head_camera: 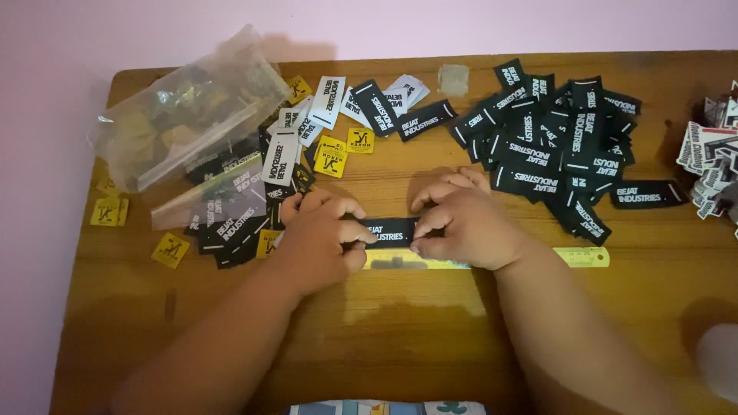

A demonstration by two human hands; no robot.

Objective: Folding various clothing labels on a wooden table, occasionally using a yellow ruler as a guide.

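We see the black label (390,230) pinched between left hand (319,240) and right hand (465,228), just above the yellow ruler (584,257).

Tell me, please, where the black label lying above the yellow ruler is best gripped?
Probably by its two short ends, one from each side: the black label lies flat and lengthwise above the yellow ruler, and the left hand and right hand pinch those ends.

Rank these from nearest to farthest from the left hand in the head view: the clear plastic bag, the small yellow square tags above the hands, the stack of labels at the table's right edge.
From the left hand:
1. Yellow square tags, just above it.
2. Clear plastic bag, at the upper left.
3. Stack of labels, far across at the table's right edge.
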